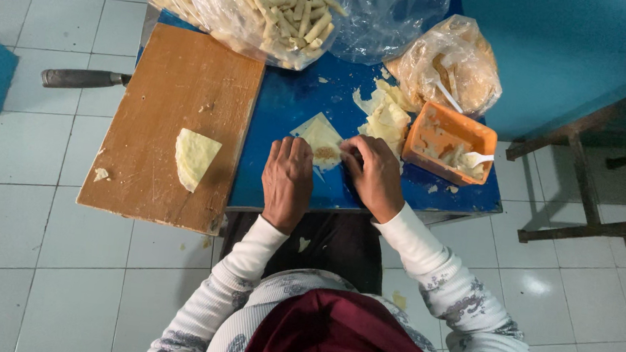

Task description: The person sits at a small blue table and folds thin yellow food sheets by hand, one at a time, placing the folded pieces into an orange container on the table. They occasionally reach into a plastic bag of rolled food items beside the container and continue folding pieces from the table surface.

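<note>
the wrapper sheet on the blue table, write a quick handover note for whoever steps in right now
Left hand: flat on the blue table, fingertips on the near edge of the wrapper sheet.
Right hand: fingers pressing the sheet's right edge; grip not clear.
Sheet: pale, lying as a triangle, with a dab of brownish filling near the hands.
Supplies: stack of wrappers to the right, orange tub of filling with a white spoon.
Done: a bag of finished rolls at the far edge; one folded piece on the wooden board.
Left: this sheet is not yet rolled; more wrappers remain.
</note>
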